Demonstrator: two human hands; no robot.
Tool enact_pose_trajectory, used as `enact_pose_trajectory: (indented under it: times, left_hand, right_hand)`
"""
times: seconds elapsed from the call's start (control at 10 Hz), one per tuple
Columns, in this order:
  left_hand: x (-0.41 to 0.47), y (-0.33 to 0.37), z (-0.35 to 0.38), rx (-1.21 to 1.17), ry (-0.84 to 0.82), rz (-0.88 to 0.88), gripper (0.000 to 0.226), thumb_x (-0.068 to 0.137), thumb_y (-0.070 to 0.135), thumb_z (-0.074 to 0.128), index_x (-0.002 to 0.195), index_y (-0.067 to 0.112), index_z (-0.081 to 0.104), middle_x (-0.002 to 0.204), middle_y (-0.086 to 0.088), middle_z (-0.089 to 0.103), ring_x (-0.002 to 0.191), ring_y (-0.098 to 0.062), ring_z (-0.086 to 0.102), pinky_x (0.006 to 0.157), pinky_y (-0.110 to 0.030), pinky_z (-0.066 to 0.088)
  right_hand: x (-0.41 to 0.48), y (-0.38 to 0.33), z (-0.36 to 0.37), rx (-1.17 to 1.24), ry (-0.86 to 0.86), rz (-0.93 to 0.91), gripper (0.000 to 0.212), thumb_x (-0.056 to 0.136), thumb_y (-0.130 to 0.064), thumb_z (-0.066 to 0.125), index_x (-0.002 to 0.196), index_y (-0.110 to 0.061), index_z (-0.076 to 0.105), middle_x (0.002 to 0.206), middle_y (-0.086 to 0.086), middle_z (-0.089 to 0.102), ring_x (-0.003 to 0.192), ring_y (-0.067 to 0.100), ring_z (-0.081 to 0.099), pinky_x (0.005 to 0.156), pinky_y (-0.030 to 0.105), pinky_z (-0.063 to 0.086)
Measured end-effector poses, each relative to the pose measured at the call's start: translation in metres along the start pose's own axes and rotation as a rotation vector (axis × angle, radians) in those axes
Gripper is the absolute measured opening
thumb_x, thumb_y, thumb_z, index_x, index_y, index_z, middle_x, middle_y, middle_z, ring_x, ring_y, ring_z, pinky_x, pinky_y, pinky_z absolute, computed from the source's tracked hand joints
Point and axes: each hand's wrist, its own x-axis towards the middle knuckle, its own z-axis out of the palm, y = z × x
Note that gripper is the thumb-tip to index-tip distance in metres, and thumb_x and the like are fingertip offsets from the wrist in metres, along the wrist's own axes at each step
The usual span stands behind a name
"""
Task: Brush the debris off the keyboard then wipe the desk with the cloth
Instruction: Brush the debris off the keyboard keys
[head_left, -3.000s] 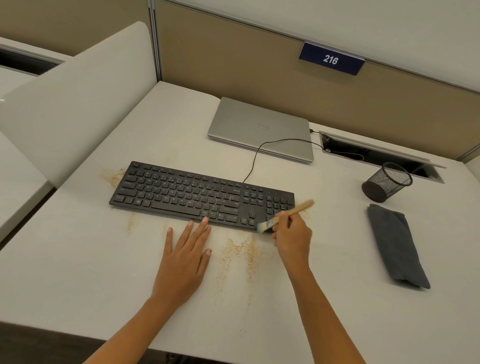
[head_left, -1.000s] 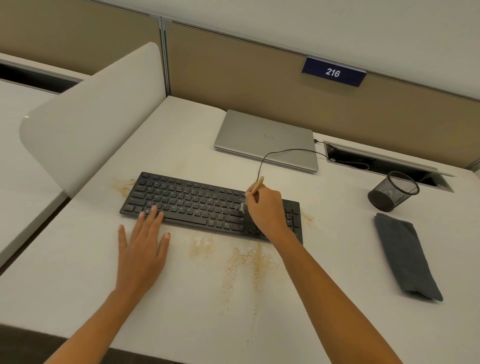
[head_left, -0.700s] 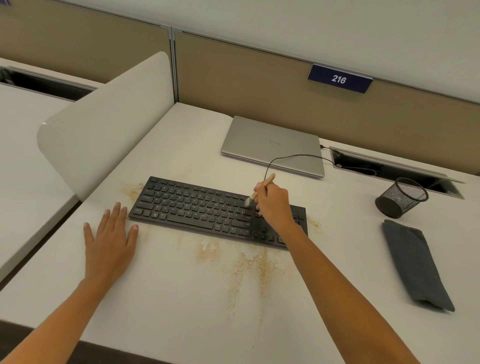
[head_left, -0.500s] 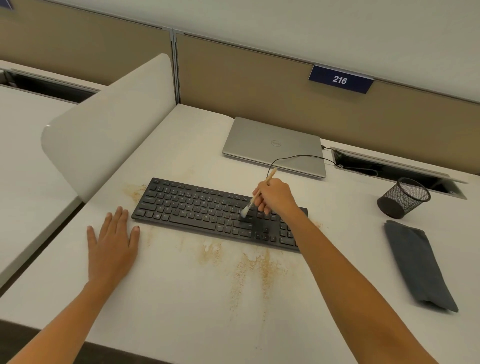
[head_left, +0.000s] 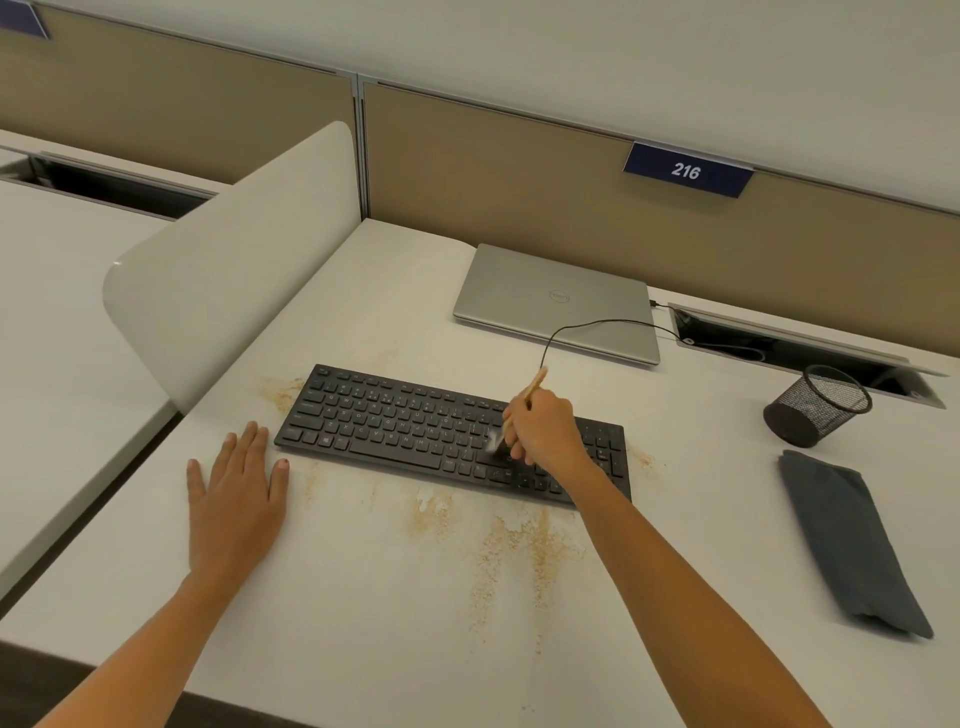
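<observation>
Brush (head_left: 535, 383) pinched in R hand (head_left: 546, 435) fingers, bristles on keyboard (head_left: 395, 426) just below; L hand (head_left: 235, 501) fingers straight, flat on table (head_left: 363, 639).

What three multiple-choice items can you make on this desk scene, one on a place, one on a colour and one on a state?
1. Where does the cloth lie?
A. On a chair
B. On the desk, right of the keyboard
C. In a drawer

2. What colour is the keyboard?
A. White
B. Silver
C. Black

3. What is the right hand doing?
A. Gripping the brush
B. Lying flat on the desk
C. Holding the cloth

Key:
1 B: the cloth lies on the desk near the mesh cup, apart from the keyboard.
2 C: its case and keys are black.
3 A: its fingers curl round the brush handle, with the bristles down at the keys.
</observation>
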Motion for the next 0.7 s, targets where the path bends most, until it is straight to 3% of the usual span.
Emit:
enact_pose_trajectory:
  times: [0.1,0.2,0.3,0.4,0.6,0.7]
  left_hand:
    - [0.001,0.0,0.0,0.001,0.005,-0.001,0.054,0.105,0.031,0.034,0.155,0.011,0.027,0.162,-0.002,0.024,0.151,-0.021,0.017,0.12,-0.049,0.001]
    - [0.0,0.001,0.0,-0.001,0.003,-0.002,0.054,0.105,0.031,0.033,0.155,0.011,0.027,0.162,-0.002,0.024,0.151,-0.02,0.017,0.12,-0.048,0.001]
    - [-0.001,0.0,0.0,0.0,0.005,0.0,0.054,0.106,0.031,0.033,0.155,0.011,0.026,0.163,-0.002,0.024,0.151,-0.02,0.017,0.12,-0.047,0.0]
    - [0.001,0.001,0.0,-0.001,0.01,0.0,0.054,0.106,0.031,0.033,0.156,0.012,0.026,0.163,-0.001,0.024,0.151,-0.019,0.016,0.12,-0.047,0.0]
    - [0.0,0.0,0.001,-0.006,0.012,-0.003,0.053,0.105,0.03,0.034,0.155,0.012,0.028,0.162,-0.002,0.025,0.151,-0.02,0.018,0.12,-0.048,0.001]
    - [-0.001,0.0,0.001,-0.013,0.013,-0.003,0.053,0.105,0.03,0.034,0.155,0.012,0.028,0.162,-0.001,0.025,0.151,-0.019,0.018,0.121,-0.048,0.001]
  right_hand:
    - [-0.004,-0.008,0.0,0.088,-0.042,-0.004,0.032,0.102,-0.019,0.04,0.092,-0.002,0.066,0.064,0.006,0.065,0.045,0.015,0.057,0.04,0.019,0.044]
    - [-0.003,-0.011,0.003,0.031,0.074,-0.06,0.031,0.103,-0.025,0.038,0.095,-0.008,0.063,0.076,0.008,0.068,0.056,0.02,0.064,0.05,0.029,0.054]
    - [-0.004,-0.012,0.003,-0.149,-0.112,-0.049,0.032,0.102,-0.022,0.038,0.092,-0.005,0.063,0.072,0.009,0.069,0.058,0.023,0.066,0.054,0.033,0.056]
    - [-0.009,-0.02,-0.005,-0.184,-0.277,0.01,0.031,0.099,-0.018,0.04,0.087,-0.006,0.065,0.064,0.005,0.068,0.05,0.017,0.063,0.046,0.025,0.049]
    - [0.001,-0.015,0.003,-0.129,-0.002,-0.051,0.033,0.102,-0.026,0.037,0.104,-0.006,0.062,0.084,0.01,0.07,0.07,0.023,0.068,0.067,0.041,0.06]
    - [0.0,-0.013,0.0,-0.074,-0.216,0.004,0.031,0.1,-0.017,0.041,0.098,-0.001,0.067,0.073,0.009,0.069,0.057,0.019,0.064,0.052,0.028,0.056]
